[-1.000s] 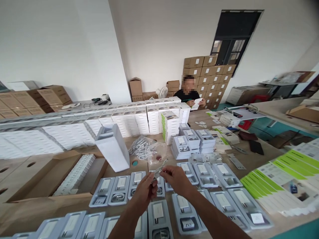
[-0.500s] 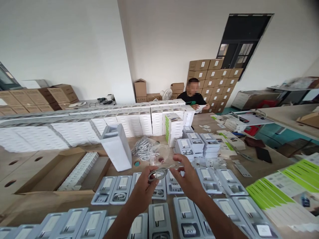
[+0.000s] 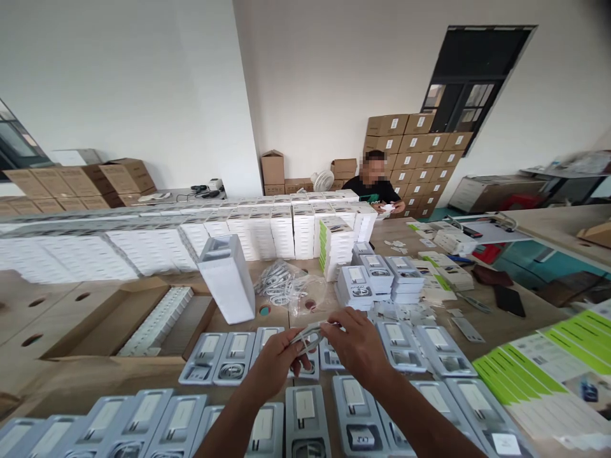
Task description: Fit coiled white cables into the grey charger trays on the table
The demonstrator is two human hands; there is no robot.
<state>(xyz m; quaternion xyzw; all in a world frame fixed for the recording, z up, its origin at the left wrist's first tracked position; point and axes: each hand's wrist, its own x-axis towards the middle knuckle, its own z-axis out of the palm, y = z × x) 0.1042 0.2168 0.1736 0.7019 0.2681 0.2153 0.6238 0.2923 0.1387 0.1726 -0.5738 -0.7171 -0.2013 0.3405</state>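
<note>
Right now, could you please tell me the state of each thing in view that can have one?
Cable: coiled, held
Left hand: closed on cable
Right hand: pinching cable
Trays: uncovered, contents visible
Long carton: open, part-filled
Loose cables: heaped
White boxes: stacked
Labelled cartons: stacked, closed
Green-white packaging: overlapping
Fan: running or not, cannot tell

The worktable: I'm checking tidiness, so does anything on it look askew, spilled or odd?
The loose cables lie in a tangled heap, unlike the coiled cable in its tray. Small white pieces lie scattered farther back. No damage is evident.
</note>
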